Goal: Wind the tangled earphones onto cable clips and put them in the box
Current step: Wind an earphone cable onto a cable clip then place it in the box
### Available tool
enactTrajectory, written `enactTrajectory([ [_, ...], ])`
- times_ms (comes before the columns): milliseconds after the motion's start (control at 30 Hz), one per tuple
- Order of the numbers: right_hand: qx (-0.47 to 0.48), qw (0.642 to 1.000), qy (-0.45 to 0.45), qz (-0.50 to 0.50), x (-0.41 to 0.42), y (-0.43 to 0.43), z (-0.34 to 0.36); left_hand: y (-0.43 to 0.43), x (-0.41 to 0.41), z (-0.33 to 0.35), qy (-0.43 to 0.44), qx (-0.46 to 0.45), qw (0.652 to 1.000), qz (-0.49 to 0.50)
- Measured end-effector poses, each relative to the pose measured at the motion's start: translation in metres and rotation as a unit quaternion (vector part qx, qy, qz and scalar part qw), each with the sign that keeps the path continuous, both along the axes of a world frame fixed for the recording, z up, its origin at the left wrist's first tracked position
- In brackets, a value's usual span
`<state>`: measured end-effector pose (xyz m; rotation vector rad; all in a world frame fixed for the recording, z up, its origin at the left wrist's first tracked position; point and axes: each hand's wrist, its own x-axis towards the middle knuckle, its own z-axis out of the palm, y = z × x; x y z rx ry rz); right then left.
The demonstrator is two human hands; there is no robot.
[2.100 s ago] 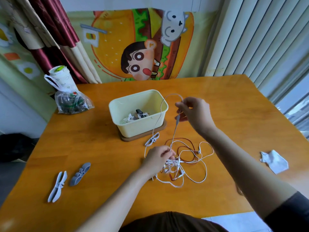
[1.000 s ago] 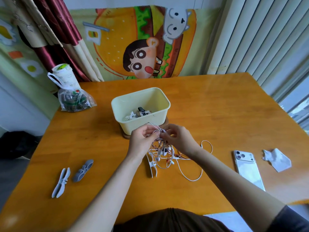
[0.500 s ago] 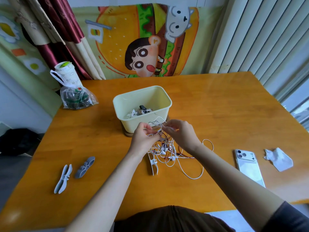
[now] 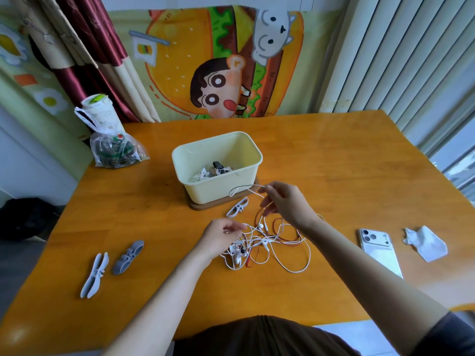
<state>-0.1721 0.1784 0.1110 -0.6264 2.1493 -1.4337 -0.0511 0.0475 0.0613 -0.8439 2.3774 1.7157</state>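
A tangle of white and red earphone cables [image 4: 267, 242] lies on the table in front of a pale yellow box [image 4: 217, 186]. My left hand [image 4: 218, 236] pinches the left side of the tangle. My right hand [image 4: 285, 204] holds a loop of white cable lifted above the pile, just in front of the box. A white cable clip [image 4: 237, 207] lies beside the box's wooden base. A second white clip [image 4: 94, 274] and a grey clip [image 4: 128, 256] lie at the left. The box holds wound earphones.
A white phone [image 4: 380, 250] and a crumpled tissue [image 4: 425, 243] lie at the right. A plastic bag [image 4: 113, 150] with a white cup behind it stands at the back left. The table's front edge runs close to my body.
My hands have drawn apart: the left dropped toward the pile, the right lifted a white cable loop. The white clip now lies uncovered by the box.
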Motion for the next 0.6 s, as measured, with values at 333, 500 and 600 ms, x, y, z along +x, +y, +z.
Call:
enactTrajectory([
  [333, 0.142, 0.968, 0.152, 0.141, 0.0, -0.001, 0.01, 0.012, -0.019, 0.035, 0.204, -0.246, 0.947, 0.029],
  [500, 0.099, 0.969, 0.164, 0.158, -0.003, -0.001, 0.021, 0.011, -0.025, 0.045, 0.182, -0.144, 0.971, -0.061],
  [600, 0.083, 0.975, 0.14, 0.149, -0.016, 0.005, 0.017, 0.0, -0.026, 0.045, 0.167, -0.108, 0.98, -0.01],
])
